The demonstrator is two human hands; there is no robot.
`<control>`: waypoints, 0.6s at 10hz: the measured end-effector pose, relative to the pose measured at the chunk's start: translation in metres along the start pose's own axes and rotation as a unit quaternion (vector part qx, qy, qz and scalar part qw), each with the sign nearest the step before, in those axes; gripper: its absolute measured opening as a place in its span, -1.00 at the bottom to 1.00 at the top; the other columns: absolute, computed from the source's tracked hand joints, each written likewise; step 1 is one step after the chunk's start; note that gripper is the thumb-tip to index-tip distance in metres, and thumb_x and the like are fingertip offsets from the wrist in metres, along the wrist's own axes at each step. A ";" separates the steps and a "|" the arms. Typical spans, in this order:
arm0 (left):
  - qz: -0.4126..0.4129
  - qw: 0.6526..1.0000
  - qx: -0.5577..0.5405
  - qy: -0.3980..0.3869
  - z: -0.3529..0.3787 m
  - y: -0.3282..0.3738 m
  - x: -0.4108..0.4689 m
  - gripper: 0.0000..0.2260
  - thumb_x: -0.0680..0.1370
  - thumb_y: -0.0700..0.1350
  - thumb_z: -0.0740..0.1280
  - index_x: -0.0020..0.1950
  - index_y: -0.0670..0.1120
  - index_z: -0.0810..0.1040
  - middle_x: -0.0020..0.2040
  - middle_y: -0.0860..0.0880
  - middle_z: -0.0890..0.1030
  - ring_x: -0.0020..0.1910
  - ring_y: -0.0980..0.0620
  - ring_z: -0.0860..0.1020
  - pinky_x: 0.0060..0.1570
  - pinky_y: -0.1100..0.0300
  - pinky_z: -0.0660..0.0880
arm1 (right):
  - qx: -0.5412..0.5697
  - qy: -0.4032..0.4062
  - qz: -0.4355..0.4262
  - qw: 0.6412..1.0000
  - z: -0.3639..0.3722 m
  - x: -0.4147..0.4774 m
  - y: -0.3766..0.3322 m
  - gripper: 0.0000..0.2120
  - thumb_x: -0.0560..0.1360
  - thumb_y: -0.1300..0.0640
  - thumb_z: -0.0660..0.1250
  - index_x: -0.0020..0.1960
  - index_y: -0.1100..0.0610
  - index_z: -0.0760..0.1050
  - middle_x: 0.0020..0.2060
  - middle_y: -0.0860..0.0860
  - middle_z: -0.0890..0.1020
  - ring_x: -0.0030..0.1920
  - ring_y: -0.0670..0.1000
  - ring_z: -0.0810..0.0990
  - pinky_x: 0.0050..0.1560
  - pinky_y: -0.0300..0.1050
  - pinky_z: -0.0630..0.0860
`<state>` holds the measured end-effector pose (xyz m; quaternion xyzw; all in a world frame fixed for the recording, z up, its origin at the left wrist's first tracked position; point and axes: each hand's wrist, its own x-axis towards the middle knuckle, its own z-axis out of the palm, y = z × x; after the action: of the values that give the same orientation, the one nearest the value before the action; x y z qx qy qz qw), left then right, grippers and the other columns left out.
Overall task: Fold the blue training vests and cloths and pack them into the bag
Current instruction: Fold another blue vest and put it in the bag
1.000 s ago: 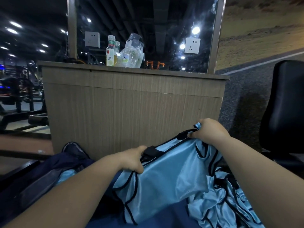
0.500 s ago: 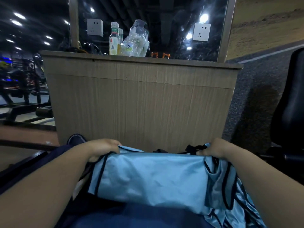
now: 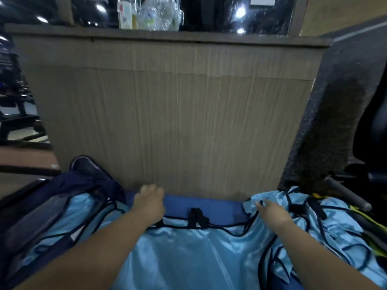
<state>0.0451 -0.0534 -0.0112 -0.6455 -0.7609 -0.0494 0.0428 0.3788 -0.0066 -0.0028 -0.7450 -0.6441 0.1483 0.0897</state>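
A light blue training vest (image 3: 188, 254) with black trim lies spread flat on a dark blue mat (image 3: 209, 206) in front of me. My left hand (image 3: 149, 204) rests with relaxed fingers on the mat, just past the vest's top left corner. My right hand (image 3: 272, 213) is at the vest's top right corner, and its fingertips pinch the black trim; the frame is blurred there. An open dark navy bag (image 3: 88, 170) sits at the left with light blue cloth (image 3: 62, 218) showing in it. To the right lies a crumpled pile of more blue vests (image 3: 339, 225).
A tall wooden counter (image 3: 167, 111) stands right behind the mat, with bottles (image 3: 125, 15) on top. A black chair (image 3: 372, 132) and a grey bar (image 3: 345, 191) are at the right. Gym equipment (image 3: 18, 120) stands far left. Something yellow (image 3: 370, 220) lies under the pile.
Both hands have lowered the vest from mid-air and spread it flat on the mat. The left hand has let go of its corner. The view has tilted down.
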 end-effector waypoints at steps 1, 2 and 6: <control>0.136 0.984 -0.101 -0.055 0.028 0.057 -0.013 -0.88 0.55 -0.13 0.22 0.03 -0.02 0.52 0.01 -0.02 0.55 0.09 -0.08 0.52 -0.06 0.15 0.40 | 0.058 0.031 0.020 0.998 0.002 0.009 0.021 -0.49 0.62 -0.16 0.13 0.38 0.18 0.43 0.26 0.19 0.54 0.25 0.20 0.52 0.16 -0.02 0.44; 0.179 0.966 -0.134 -0.132 0.058 0.088 -0.022 -0.90 0.57 -0.02 0.25 0.06 0.04 0.50 -0.03 0.05 0.47 0.10 -0.06 0.53 -0.08 0.20 0.36 | 0.074 -0.054 0.027 0.995 -0.005 0.010 0.038 -0.18 0.44 -0.32 0.33 0.52 0.15 0.23 0.42 0.13 0.40 0.40 0.17 0.39 0.30 -0.03 0.36; 0.231 0.963 -0.118 -0.075 0.105 0.137 -0.019 -0.20 0.32 0.52 0.13 0.45 0.14 0.17 0.37 0.14 0.18 0.39 0.08 0.14 0.36 0.04 0.10 | 0.551 -0.022 0.014 0.834 -0.048 0.009 0.104 -0.84 0.52 0.28 0.39 0.06 0.12 0.54 -0.15 0.13 0.71 -0.22 0.10 0.72 -0.32 -0.05 0.61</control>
<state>0.1836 -0.0359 -0.1147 -0.8063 -0.5807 -0.0792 -0.0802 0.4927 -0.0112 0.0079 -0.5779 -0.4465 0.4963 0.4694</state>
